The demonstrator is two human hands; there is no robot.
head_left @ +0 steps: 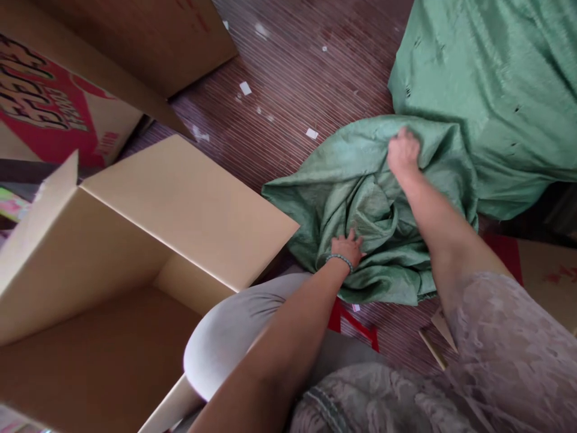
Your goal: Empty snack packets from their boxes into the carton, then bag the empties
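A crumpled green cloth (360, 198) lies on the striped brown floor (293, 84) in front of me. My left hand (346, 248), with a bead bracelet on the wrist, is closed on a bunch of folds at the near part of the cloth. My right hand (402, 153) reaches farther and pinches the cloth's upper edge. The same green fabric drapes over a bulky shape (491, 90) at the top right. An open, empty cardboard box (135, 252) stands to the left of my knee (225, 343).
A closed cardboard box with red print (49, 102) and another brown flap (153, 42) stand at the top left. Small paper scraps (246, 88) dot the floor. Flattened cardboard with red marks (545, 270) lies at the right, under the cloth's edge.
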